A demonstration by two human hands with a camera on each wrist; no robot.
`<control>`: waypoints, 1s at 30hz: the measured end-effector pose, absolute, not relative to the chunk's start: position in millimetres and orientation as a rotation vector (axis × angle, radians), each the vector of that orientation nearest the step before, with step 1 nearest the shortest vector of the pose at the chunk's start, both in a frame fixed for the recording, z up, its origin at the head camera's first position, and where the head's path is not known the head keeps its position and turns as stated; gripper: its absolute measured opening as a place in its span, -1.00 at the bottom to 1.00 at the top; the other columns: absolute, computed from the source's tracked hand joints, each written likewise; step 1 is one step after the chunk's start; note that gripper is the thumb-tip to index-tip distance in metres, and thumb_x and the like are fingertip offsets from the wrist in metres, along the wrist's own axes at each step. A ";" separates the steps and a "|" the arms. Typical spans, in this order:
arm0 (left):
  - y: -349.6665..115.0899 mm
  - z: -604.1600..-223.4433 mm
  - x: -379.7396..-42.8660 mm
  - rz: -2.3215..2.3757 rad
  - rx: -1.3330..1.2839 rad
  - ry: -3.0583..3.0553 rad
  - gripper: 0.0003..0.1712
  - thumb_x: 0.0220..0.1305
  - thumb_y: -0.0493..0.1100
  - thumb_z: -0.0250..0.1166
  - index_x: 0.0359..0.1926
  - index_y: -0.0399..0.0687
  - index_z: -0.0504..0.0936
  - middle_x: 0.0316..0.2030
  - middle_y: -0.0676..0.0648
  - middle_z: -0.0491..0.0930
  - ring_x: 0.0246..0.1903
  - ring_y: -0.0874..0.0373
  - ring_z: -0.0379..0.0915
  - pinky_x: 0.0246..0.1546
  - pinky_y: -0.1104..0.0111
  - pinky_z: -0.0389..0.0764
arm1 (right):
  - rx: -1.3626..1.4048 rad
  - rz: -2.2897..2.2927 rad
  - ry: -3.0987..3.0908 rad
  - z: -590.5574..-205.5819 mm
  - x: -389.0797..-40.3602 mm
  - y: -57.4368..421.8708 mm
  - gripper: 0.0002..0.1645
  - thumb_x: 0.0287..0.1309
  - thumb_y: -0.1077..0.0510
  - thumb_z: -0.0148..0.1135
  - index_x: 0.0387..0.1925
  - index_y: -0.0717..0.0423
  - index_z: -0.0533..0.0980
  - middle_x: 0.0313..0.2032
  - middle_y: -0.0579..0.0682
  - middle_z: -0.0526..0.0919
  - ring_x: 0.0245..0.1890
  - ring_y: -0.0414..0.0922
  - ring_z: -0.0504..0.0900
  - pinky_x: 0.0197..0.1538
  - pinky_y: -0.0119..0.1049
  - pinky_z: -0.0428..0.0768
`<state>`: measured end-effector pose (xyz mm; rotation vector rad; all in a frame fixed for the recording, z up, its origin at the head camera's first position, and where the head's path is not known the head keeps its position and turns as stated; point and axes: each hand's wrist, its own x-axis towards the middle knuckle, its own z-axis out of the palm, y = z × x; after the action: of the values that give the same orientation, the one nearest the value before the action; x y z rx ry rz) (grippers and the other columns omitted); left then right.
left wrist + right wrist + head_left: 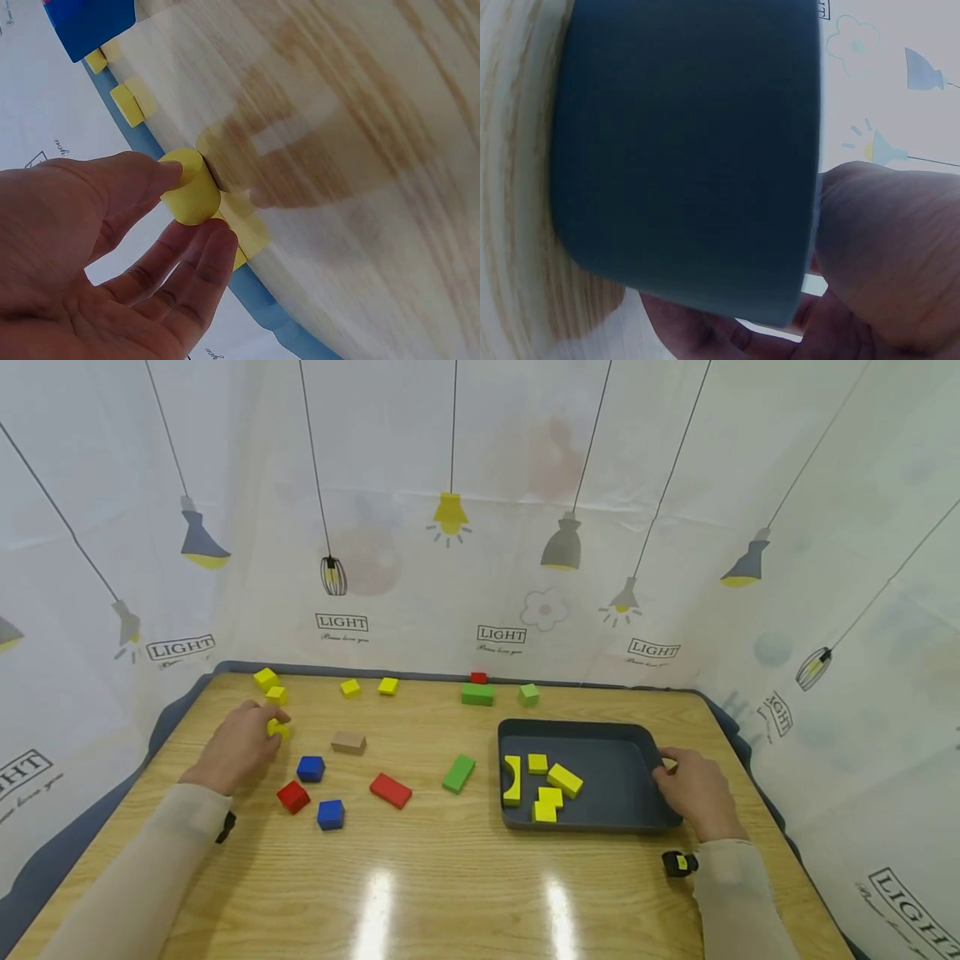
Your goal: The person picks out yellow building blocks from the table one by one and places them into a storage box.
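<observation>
My left hand (236, 745) pinches a yellow cylinder block (196, 196) between thumb and fingertips, low over the left part of the table. Just beyond it are two yellow blocks, the nearer one a small yellow cube (277, 695). At the tray's right end, my right hand (699, 789) grips the rim, with the thumb on one side of the wall and fingers on the other. The dark grey tray (615, 777) lies flat on the table. Inside, towards its left end, are several yellow blocks, among them an arch-shaped block (513, 783) against the left wall.
Near my left hand stand a red cube (293, 797), blue cubes (331, 815) and a tan block (348, 742). A red flat block (391, 790) and a green block (459, 773) lie left of the tray. More yellow, green and red blocks line the back edge by the curtain (420, 635).
</observation>
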<state>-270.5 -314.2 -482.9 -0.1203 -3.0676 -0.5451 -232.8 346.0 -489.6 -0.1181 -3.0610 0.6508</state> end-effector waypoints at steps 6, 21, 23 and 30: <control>-315.9 -484.3 -270.9 -0.558 -0.127 -3.059 -0.66 0.33 -0.35 0.22 0.11 -0.30 0.58 0.01 -0.39 0.43 -0.17 -0.21 0.35 -0.15 0.00 0.50 | -0.119 0.674 -3.070 -489.1 -233.0 347.5 -0.44 0.39 0.14 0.10 0.33 0.28 0.40 -0.16 0.27 0.68 -0.55 -0.08 0.56 -0.60 -0.21 0.47; -309.7 -481.8 -269.0 -0.553 -0.139 -3.030 -0.66 0.31 -0.36 0.24 0.10 -0.28 0.59 0.02 -0.36 0.45 -0.14 -0.20 0.37 -0.07 -0.06 0.52 | -0.125 0.683 -3.080 -491.9 -234.1 347.7 -0.44 0.39 0.13 0.09 0.34 0.28 0.39 -0.15 0.27 0.68 -0.53 -0.07 0.57 -0.59 -0.21 0.47; -307.6 -480.9 -269.2 -0.548 -0.152 -3.017 -0.66 0.30 -0.36 0.26 0.09 -0.28 0.59 0.04 -0.36 0.46 -0.09 -0.22 0.37 0.00 -0.12 0.49 | -0.128 0.684 -3.079 -491.4 -233.7 347.5 -0.44 0.39 0.13 0.09 0.34 0.28 0.39 -0.16 0.27 0.68 -0.53 -0.07 0.56 -0.60 -0.21 0.47; -297.9 -475.7 -270.1 -0.522 -0.188 -2.994 -0.66 0.29 -0.34 0.31 0.08 -0.25 0.60 0.04 -0.35 0.49 -0.06 -0.24 0.36 0.01 -0.14 0.48 | -0.129 0.685 -3.073 -489.1 -231.7 345.7 -0.43 0.38 0.14 0.06 0.35 0.29 0.39 -0.20 0.24 0.69 -0.63 -0.08 0.48 -0.65 -0.21 0.41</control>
<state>-270.1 -297.9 -475.7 -0.1880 -2.9939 -0.5220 -231.7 345.7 -489.1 -0.1289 -3.0728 0.6845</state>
